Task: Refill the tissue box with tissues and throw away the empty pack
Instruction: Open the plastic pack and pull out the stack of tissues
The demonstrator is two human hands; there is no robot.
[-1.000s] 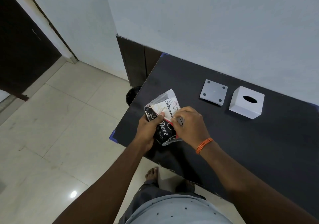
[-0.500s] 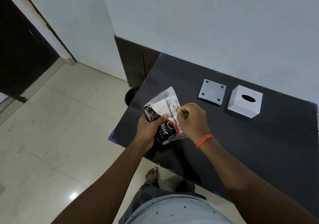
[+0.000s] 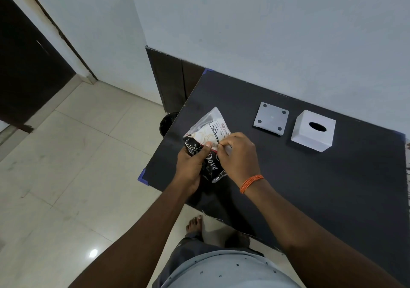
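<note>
Right now, two bare hands hold a tissue pack [image 3: 207, 142] up over the near left corner of the black table [image 3: 310, 181]. The left hand [image 3: 192, 165] is wrapped around the left side of the pack, with its thumb pressed on the front. The right hand [image 3: 238, 156] pinches the plastic wrap near the middle of the pack, fingers bunched tight together. The right wrist has an orange thread band [image 3: 251, 183] on it.

The pack is shiny plastic, black with white swirls at the bottom and clear near the top, where something white shows inside. Big white letters on the black part read "Dove". A small white label higher up has tiny print too small to read.

Farther back on the table from the pack sits a white tissue box [image 3: 312, 131]. It is a cube with a dark oval hole on top, and it stands upright. Just beside the box, on its left, lies a flat grey square plate [image 3: 271, 119] with four small round feet at its corners. Box and plate do not touch.

Past the table's left edge from the pack, a dark round bin [image 3: 167, 122] peeks out on the pale tiled floor [image 3: 66, 165]. A bare foot [image 3: 195, 223] stands on the floor below the pack.
</note>
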